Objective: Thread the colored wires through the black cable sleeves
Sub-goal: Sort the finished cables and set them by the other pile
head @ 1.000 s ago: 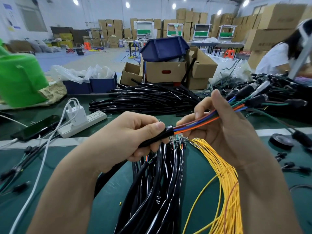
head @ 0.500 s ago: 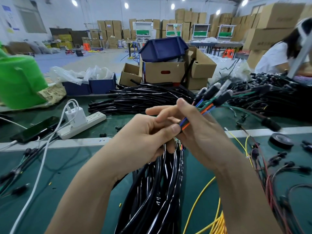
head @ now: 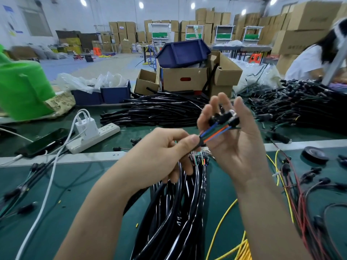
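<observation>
My left hand (head: 165,149) grips the end of a black cable sleeve (head: 199,143) between thumb and fingers. A short stretch of blue, orange and green colored wires (head: 214,132) comes out of the sleeve mouth. My right hand (head: 232,139) holds the black connectors (head: 223,118) at the wires' far end, fingers curled behind them and thumb upright. Below both hands a thick bundle of sleeved black cables (head: 176,212) lies on the green table (head: 78,184), its wire ends showing just under my hands.
A pile of empty black sleeves (head: 155,111) lies behind my hands. A white power strip (head: 93,136) with a charger and a phone (head: 45,141) sit at left. Yellow wires (head: 242,246) and red-black harnesses (head: 308,203) lie at right, beside a tape roll (head: 315,153). A person works at far right.
The sleeve has slid further along the colored wires, leaving only a short stretch showing. My right hand has shifted from pinching the wires to holding the connectors.
</observation>
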The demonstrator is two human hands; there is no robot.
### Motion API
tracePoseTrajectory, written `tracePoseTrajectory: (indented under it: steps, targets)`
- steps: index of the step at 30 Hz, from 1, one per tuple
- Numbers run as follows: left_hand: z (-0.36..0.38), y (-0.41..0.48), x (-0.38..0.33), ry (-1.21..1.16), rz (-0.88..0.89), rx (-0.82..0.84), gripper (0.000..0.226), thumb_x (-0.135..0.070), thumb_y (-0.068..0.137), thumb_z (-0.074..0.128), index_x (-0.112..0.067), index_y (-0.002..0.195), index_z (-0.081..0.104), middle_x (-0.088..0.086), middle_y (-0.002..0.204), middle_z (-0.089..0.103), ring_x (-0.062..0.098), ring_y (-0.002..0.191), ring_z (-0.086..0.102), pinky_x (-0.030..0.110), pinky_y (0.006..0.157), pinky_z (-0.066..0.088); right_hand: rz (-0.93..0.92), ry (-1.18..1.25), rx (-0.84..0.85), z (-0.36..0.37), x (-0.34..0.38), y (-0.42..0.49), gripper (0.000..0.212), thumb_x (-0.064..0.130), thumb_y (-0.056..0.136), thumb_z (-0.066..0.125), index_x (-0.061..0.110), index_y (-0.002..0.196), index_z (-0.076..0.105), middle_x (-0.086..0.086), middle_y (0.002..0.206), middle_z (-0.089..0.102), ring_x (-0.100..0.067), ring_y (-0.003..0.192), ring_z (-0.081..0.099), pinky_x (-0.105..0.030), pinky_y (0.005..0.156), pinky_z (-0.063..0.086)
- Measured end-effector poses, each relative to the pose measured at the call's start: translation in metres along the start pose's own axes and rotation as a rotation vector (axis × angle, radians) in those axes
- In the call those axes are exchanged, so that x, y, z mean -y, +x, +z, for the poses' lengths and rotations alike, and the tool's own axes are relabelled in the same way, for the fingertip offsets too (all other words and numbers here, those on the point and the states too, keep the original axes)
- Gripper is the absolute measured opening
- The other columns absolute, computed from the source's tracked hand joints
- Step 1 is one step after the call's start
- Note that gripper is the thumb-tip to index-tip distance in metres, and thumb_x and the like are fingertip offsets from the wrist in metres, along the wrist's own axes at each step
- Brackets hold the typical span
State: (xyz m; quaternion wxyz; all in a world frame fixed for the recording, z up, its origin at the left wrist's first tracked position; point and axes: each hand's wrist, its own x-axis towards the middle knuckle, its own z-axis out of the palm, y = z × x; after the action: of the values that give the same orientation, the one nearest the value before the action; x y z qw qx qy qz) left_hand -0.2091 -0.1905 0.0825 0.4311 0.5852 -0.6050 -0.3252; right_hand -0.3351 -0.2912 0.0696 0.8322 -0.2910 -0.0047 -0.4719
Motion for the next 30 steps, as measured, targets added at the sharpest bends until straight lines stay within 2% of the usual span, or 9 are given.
tracePoseTrajectory:
  steps: [4,8,12,17,20,22,24,27,30]
  targets:
    - [-0.002,0.0,0.005,0.087,-0.031,0.085,0.027,-0.032,0.097,0.044,-0.015,0.084,0.062,-0.005,0.05,0.045,0.012,0.04,0.036,0.018,0.039,0.03,-0.07,0.071,-0.093,0.006,-0.003,0.003,0.009,0.017,0.084,0.059,0.01,0.083,0.064,-0.001,0.068,0.057,-0.013,0.053,0.054,-0.025,0.056,0.05]
    - [0.001,0.004,0.006,0.107,-0.011,0.049,0.031,-0.031,0.098,0.041,-0.019,0.074,0.058,-0.011,0.046,0.033,0.013,0.044,0.025,0.019,0.036,0.021,-0.155,-0.154,-0.099,0.011,-0.011,0.002,0.027,0.011,0.094,0.038,0.007,0.076,0.058,0.001,0.055,0.045,-0.016,0.052,0.051,-0.026,0.058,0.049]
    - [0.006,0.006,0.006,0.074,-0.002,0.066,0.031,-0.024,0.099,0.041,-0.013,0.074,0.054,-0.012,0.04,0.033,0.005,0.036,0.026,0.011,0.035,0.022,-0.193,-0.307,-0.043,0.022,-0.024,-0.004,0.042,0.006,0.094,0.033,0.011,0.065,0.063,0.001,0.05,0.041,-0.019,0.057,0.057,-0.027,0.065,0.049]
    - [0.008,0.002,0.004,-0.021,0.024,0.102,0.03,-0.021,0.1,0.041,-0.008,0.074,0.052,-0.012,0.048,0.03,0.004,0.037,0.022,0.012,0.033,0.02,-0.259,-0.468,-0.018,0.028,-0.03,-0.009,0.035,0.007,0.09,0.038,0.014,0.067,0.063,0.002,0.05,0.046,-0.018,0.062,0.06,-0.029,0.071,0.048]
    - [0.01,0.004,0.004,-0.027,0.008,0.023,0.03,-0.021,0.099,0.043,-0.001,0.082,0.055,-0.008,0.047,0.033,0.005,0.036,0.024,0.014,0.034,0.021,-0.153,-0.499,-0.063,0.023,-0.024,-0.006,0.022,0.028,0.093,0.048,0.016,0.079,0.06,0.0,0.064,0.064,-0.016,0.07,0.063,-0.027,0.068,0.048]
    - [0.01,0.006,0.003,-0.064,0.02,-0.057,0.019,-0.018,0.099,0.043,-0.01,0.089,0.057,-0.006,0.049,0.046,0.007,0.038,0.032,0.014,0.038,0.026,-0.012,-0.6,-0.082,0.017,-0.017,-0.004,0.032,0.048,0.077,0.058,0.018,0.088,0.06,-0.005,0.084,0.073,-0.018,0.074,0.064,-0.026,0.064,0.051]
    - [0.012,0.01,0.002,-0.114,0.028,-0.147,0.01,-0.012,0.099,0.043,-0.021,0.102,0.047,-0.005,0.057,0.058,0.014,0.046,0.042,0.024,0.043,0.037,0.149,-0.83,-0.053,0.01,-0.011,-0.004,0.031,0.047,0.079,0.062,0.018,0.089,0.066,-0.005,0.088,0.071,-0.02,0.073,0.059,-0.025,0.06,0.05]
    - [0.014,0.012,0.003,-0.084,0.048,-0.246,0.024,-0.006,0.098,0.042,-0.028,0.106,0.035,-0.004,0.062,0.061,0.023,0.053,0.052,0.045,0.056,0.05,0.268,-1.078,-0.033,0.003,-0.003,-0.007,0.023,0.033,0.093,0.055,0.015,0.088,0.069,0.003,0.078,0.067,-0.014,0.07,0.056,-0.027,0.067,0.043]
    - [0.009,0.005,0.003,-0.072,0.005,-0.189,0.024,-0.012,0.098,0.044,-0.032,0.108,0.035,-0.001,0.067,0.064,0.026,0.057,0.061,0.044,0.06,0.056,0.221,-1.095,-0.142,0.004,0.01,-0.008,0.027,0.032,0.097,0.048,0.015,0.083,0.065,0.001,0.081,0.074,-0.013,0.066,0.057,-0.024,0.057,0.038]
